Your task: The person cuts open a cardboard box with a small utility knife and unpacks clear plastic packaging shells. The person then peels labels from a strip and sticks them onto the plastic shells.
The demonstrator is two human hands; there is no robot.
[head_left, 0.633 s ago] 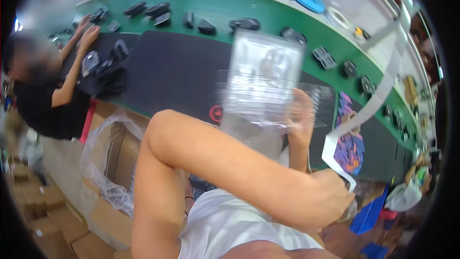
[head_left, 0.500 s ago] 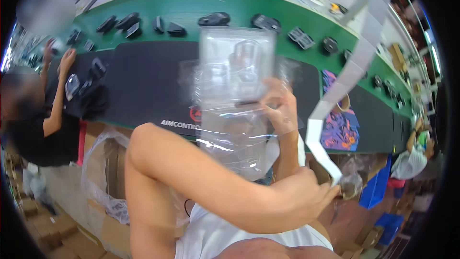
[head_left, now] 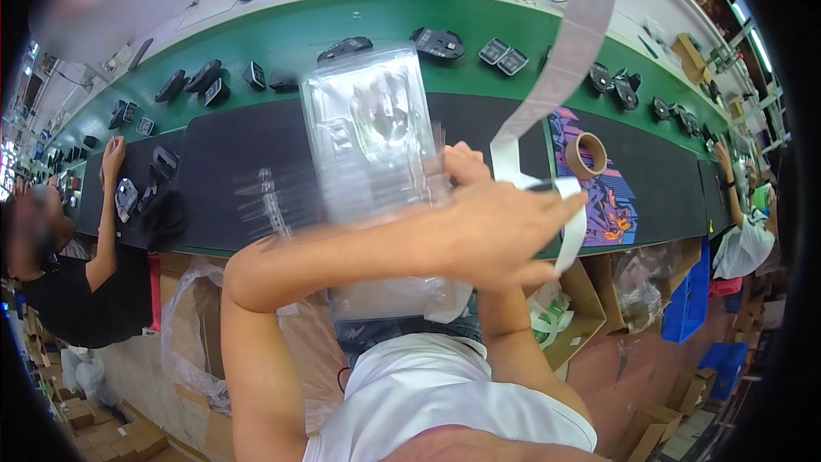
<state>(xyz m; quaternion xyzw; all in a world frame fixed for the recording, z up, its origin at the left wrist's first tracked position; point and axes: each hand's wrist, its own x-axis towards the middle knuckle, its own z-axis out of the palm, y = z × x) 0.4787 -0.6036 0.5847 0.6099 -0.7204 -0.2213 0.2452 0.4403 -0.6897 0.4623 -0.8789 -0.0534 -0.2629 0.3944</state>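
My left arm crosses over my right one. My left hand (head_left: 513, 227) reaches to the right, its fingers and thumb closed about the loose end of a white label strip (head_left: 571, 227), which hangs in a long ribbon from above. Behind it, my right hand (head_left: 466, 164) is partly hidden, with curled fingers at the right edge of a clear plastic blister tray (head_left: 363, 120). The tray is tilted up over the black mat (head_left: 239, 137), and its lower part passes behind my left forearm. Motion blurs its edges.
Several black computer mice (head_left: 438, 44) line the green table (head_left: 299, 13). A brown tape roll (head_left: 587, 156) sits on a colourful printed mat (head_left: 611, 210) at the right. Cardboard boxes (head_left: 581, 316) stand below the table edge. Co-workers (head_left: 68, 282) sit at both sides.
My left hand has moved up and away from my body with the strip end, now in front of my right hand. The clear tray has shifted left and tilted.
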